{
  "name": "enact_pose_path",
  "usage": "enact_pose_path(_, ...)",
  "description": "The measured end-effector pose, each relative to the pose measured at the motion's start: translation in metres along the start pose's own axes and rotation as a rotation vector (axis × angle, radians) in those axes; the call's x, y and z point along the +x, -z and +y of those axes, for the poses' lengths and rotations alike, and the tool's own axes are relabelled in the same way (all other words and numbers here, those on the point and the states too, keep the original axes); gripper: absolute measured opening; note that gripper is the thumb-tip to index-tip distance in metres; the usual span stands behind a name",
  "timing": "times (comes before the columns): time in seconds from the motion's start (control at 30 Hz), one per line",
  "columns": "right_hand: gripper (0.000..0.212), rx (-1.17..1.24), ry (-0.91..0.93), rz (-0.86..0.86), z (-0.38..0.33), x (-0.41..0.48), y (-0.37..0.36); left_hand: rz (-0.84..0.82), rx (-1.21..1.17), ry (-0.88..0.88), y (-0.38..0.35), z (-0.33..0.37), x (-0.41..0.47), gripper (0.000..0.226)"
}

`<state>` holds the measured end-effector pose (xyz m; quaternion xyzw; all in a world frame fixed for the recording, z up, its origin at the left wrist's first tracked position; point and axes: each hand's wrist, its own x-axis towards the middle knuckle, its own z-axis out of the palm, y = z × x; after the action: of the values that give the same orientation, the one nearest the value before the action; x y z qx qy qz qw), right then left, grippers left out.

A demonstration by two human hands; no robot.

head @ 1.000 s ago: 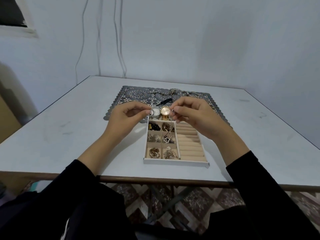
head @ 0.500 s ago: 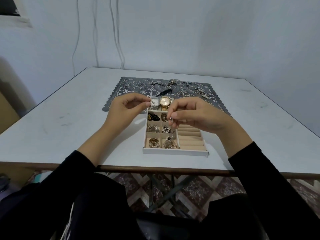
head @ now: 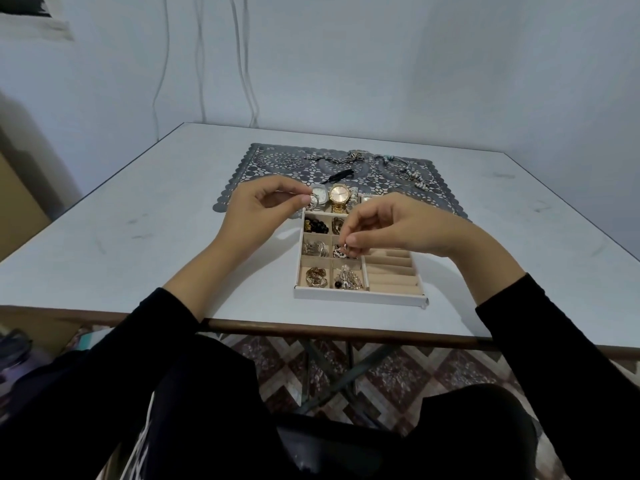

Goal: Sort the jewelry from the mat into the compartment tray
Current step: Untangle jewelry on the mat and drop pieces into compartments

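Left hand: the left hand (head: 263,206) pinches a thin silver hoop (head: 313,199) between thumb and forefinger, over the far left corner of the tray.
Right hand: the right hand (head: 391,226) pinches a small silver piece (head: 344,247), perhaps an earring, though it is too small to be sure. It hangs just above the middle compartment of the second column.
Tray: the tray (head: 360,296) sits on the desk (head: 138,220) near the person, and its far end lies on the near edge of the mat (head: 277,171).
Done: six small compartments each hold a heap, among them black beads (head: 316,225) and gold pieces (head: 316,276). A silver watch (head: 320,195) and a gold watch (head: 339,194) lie in the far row.
Left: loose rings (head: 292,163), chains (head: 353,155) and beaded bracelets (head: 414,175) wait on the far part of the mat. The padded ridges (head: 391,271) on the tray's right show no pieces.
Progress: I judge it past halfway, with the rings as the main job ahead.
Materials: the tray has a white hard rim and a beige velvety lining. The mat is grey openwork with a scalloped edge. The jewelry is shiny metal, and the beads are glossy and round.
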<state>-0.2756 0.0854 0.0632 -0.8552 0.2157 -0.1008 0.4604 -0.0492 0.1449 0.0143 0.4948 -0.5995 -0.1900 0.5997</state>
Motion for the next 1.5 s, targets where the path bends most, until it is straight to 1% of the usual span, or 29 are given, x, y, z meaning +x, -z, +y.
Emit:
enact_pose_path(0.1,0.014,-0.072,-0.020,-0.013,-0.002,-0.005,0.002,0.001,0.002,0.011,0.001,-0.001,0.000,0.014)
enact_pose_path(0.37,0.018,-0.059,-0.015,-0.027,0.001,-0.007,-0.005,-0.008,0.011,0.015,-0.001,0.000,0.000,0.013)
enact_pose_path(0.57,0.016,-0.198,-0.017,-0.013,0.004,-0.002,-0.012,-0.016,0.024,0.010,-0.001,0.000,-0.001,0.014)
enact_pose_path(0.67,0.017,-0.201,-0.002,0.003,0.003,-0.007,-0.009,-0.019,0.025,0.013,-0.001,0.001,-0.002,0.013)
enact_pose_path(0.77,0.018,-0.112,0.026,0.140,0.005,-0.020,-0.007,-0.022,0.032,0.012,-0.001,0.002,-0.002,0.013)
enact_pose_path(0.83,0.018,-0.049,0.025,0.285,0.011,-0.029,-0.007,-0.028,0.025,0.013,-0.001,0.003,-0.003,0.014)
enact_pose_path(0.9,0.018,-0.034,-0.016,0.465,0.024,-0.035,-0.009,-0.034,0.023,0.017,-0.001,0.003,-0.004,0.014)
enact_pose_path(1.0,0.021,-0.144,-0.119,0.727,0.045,-0.041,-0.017,-0.048,0.030,0.021,-0.002,0.002,-0.004,0.014)
enact_pose_path(1.07,0.028,-0.243,-0.198,0.818,0.053,-0.046,-0.022,-0.055,0.028,0.021,-0.002,0.002,-0.005,0.015)
enact_pose_path(1.13,0.036,-0.318,-0.277,0.814,0.059,-0.050,-0.023,-0.063,0.034,0.018,-0.002,0.002,-0.005,0.015)
enact_pose_path(1.2,0.041,-0.424,-0.326,0.762,0.066,-0.051,-0.022,-0.070,0.032,0.026,-0.003,0.002,-0.006,0.014)
enact_pose_path(1.27,0.041,-0.480,-0.377,0.721,0.072,-0.051,-0.023,-0.081,0.029,0.033,-0.003,0.003,-0.006,0.014)
enact_pose_path(1.33,0.036,-0.528,-0.424,0.686,0.077,-0.050,-0.024,-0.097,0.041,0.035,-0.003,0.005,-0.006,0.013)
enact_pose_path(1.4,0.038,-0.560,-0.442,0.663,0.079,-0.049,-0.026,-0.119,0.052,0.036,-0.003,0.008,-0.007,0.013)
enact_pose_path(1.5,0.040,-0.588,-0.447,0.654,0.078,-0.049,-0.026,-0.212,0.072,0.043,-0.001,0.017,-0.008,0.012)
